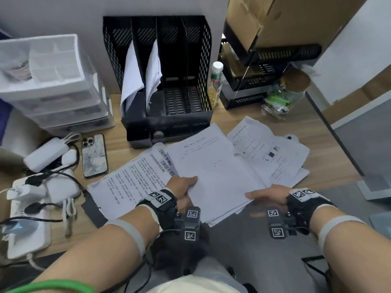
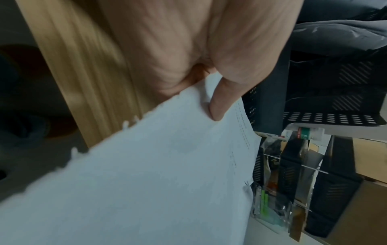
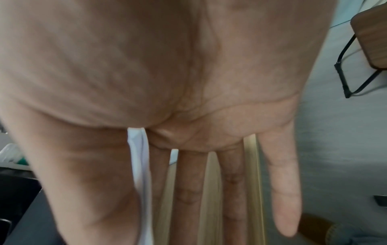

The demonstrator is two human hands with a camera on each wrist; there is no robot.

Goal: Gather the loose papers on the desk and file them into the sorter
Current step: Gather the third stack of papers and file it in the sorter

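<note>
Head view has the left hand [image 1: 183,188] pinching a stack of white printed paper sheets [image 1: 213,176] mid-frame, right hand [image 1: 269,196] with straight fingers under its edge, black mesh file sorter [image 1: 160,81] up top.

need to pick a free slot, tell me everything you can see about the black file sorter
The black file sorter stands upright at the back of the wooden desk against the wall. It looks like plastic, with perforated mesh-like side walls, slotted floor and a low front lip. Dividers split it into four slots. The two left slots each hold bent white sheets; the two right slots show only bare floor. A small bottle stands beside its right wall. Loose papers lie in front of it.
</note>
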